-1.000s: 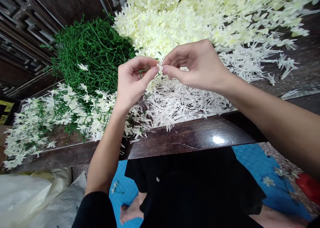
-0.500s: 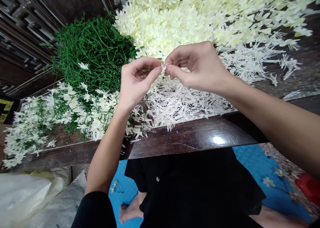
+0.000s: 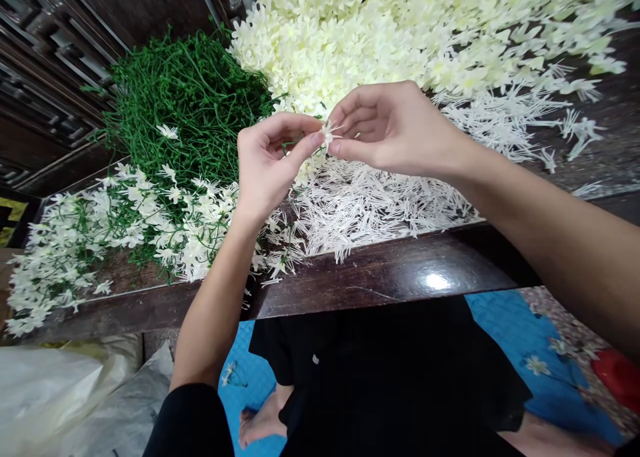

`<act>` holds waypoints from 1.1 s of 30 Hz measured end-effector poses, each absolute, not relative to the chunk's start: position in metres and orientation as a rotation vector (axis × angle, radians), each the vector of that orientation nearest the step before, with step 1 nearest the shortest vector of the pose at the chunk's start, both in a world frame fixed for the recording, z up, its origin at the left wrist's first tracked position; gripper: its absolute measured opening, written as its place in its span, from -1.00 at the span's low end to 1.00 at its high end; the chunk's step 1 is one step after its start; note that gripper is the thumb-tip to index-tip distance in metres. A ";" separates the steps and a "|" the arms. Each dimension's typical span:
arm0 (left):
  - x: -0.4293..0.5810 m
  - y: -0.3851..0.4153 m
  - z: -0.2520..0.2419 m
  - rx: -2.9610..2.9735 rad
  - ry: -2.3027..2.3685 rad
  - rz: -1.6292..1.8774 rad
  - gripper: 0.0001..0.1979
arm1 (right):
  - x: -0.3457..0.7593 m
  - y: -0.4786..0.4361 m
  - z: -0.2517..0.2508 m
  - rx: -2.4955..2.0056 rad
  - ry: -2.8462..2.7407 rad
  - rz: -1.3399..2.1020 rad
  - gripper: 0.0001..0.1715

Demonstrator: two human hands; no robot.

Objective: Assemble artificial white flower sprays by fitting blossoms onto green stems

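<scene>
Between thumb and forefinger, my left hand [image 3: 277,157] pinches a small artificial flower [image 3: 327,135] with white petals and thin white stamens. A bit of green stem shows behind my left fingers. My right hand [image 3: 395,127] is beside the bloom, its thumb and forefinger parted around it. Whether a right fingertip still touches the petals is hard to see. Under both hands lies a heap of white stamen pieces [image 3: 360,203]. Behind them spreads a large pile of cream petals [image 3: 400,37].
Green plastic stems [image 3: 185,103] are heaped at the left back. Assembled white flowers with stems [image 3: 135,223] lie along the left. The dark wooden surface has a raised front edge [image 3: 350,280]. Below are a blue mat [image 3: 500,317], white sacks [image 3: 65,390] and a red object [image 3: 617,377].
My right thumb and forefinger have parted from their pinch at the bloom, so more of its petals and stamens shows. My left hand has shifted slightly left, still holding the flower.
</scene>
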State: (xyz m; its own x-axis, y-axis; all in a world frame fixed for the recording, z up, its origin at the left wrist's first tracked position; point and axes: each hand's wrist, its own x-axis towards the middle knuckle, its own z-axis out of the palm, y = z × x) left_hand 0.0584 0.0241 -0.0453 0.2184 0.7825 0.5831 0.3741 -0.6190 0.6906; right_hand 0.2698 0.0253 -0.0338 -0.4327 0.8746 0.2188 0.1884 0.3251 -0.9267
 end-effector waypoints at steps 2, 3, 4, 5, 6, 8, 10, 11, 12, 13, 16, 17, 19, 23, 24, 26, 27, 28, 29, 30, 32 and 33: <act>0.058 0.024 -0.045 2.086 1.093 1.363 -0.65 | 0.272 0.028 -0.035 -0.979 -1.840 1.243 -0.54; 0.059 0.023 -0.045 2.083 1.088 1.363 -0.66 | 0.272 0.029 -0.036 -0.984 -1.840 1.277 -0.46; 0.059 0.022 -0.045 2.081 1.078 1.368 -0.66 | 0.272 0.029 -0.036 -0.980 -1.834 1.302 -0.42; 0.060 0.021 -0.044 2.079 1.067 1.370 -0.67 | 0.271 0.028 -0.037 -0.966 -1.823 1.318 -0.42; 0.061 0.020 -0.044 2.080 1.059 1.367 -0.68 | 0.270 0.028 -0.037 -0.946 -1.807 1.327 -0.44; 0.062 0.018 -0.043 2.076 1.038 1.361 -0.68 | 0.269 0.026 -0.035 -0.900 -1.773 1.327 -0.50; 0.063 0.018 -0.042 2.076 1.031 1.344 -0.67 | 0.268 0.024 -0.033 -0.854 -1.739 1.307 -0.58; 0.062 0.018 -0.042 2.079 1.036 1.332 -0.67 | 0.268 0.024 -0.032 -0.837 -1.728 1.301 -0.61; 0.062 0.018 -0.042 2.086 1.046 1.323 -0.67 | 0.269 0.024 -0.031 -0.826 -1.724 1.299 -0.62; 0.061 0.019 -0.042 2.095 1.062 1.307 -0.68 | 0.269 0.024 -0.031 -0.822 -1.726 1.301 -0.64; 0.058 0.022 -0.043 2.114 1.105 1.264 -0.68 | 0.270 0.024 -0.029 -0.831 -1.744 1.280 -0.67; 0.057 0.022 -0.044 2.117 1.110 1.254 -0.68 | 0.270 0.024 -0.029 -0.833 -1.749 1.272 -0.69; 0.057 0.023 -0.045 2.117 1.112 1.243 -0.67 | 0.270 0.024 -0.028 -0.835 -1.749 1.266 -0.70; 0.057 0.022 -0.044 2.108 1.108 1.242 -0.65 | 0.270 0.024 -0.026 -0.856 -1.730 1.284 -0.73; 0.057 0.021 -0.043 2.111 1.104 1.238 -0.65 | 0.270 0.024 -0.025 -0.859 -1.725 1.289 -0.74; 0.056 0.021 -0.042 2.125 1.092 1.228 -0.68 | 0.270 0.024 -0.024 -0.864 -1.720 1.295 -0.76; 0.056 0.021 -0.042 2.132 1.088 1.220 -0.70 | 0.271 0.024 -0.024 -0.869 -1.717 1.294 -0.77; 0.055 0.021 -0.042 2.135 1.086 1.217 -0.72 | 0.271 0.024 -0.024 -0.875 -1.715 1.291 -0.77; 0.054 0.021 -0.042 2.134 1.086 1.217 -0.75 | 0.271 0.024 -0.024 -0.877 -1.715 1.287 -0.78; 0.054 0.021 -0.042 2.128 1.089 1.217 -0.77 | 0.271 0.025 -0.025 -0.877 -1.716 1.284 -0.78; 0.054 0.021 -0.042 2.110 1.084 1.217 -0.82 | 0.270 0.025 -0.026 -0.871 -1.724 1.279 -0.77; 0.055 0.020 -0.041 2.098 1.073 1.218 -0.85 | 0.270 0.026 -0.027 -0.867 -1.730 1.277 -0.77</act>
State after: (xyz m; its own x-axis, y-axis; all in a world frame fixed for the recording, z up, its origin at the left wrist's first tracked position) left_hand 0.0549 0.0202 -0.0415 0.2949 0.8181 0.4937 0.3871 -0.5747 0.7210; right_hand 0.2703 0.0259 -0.0269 -0.4450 0.8727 0.2009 0.0646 0.2551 -0.9648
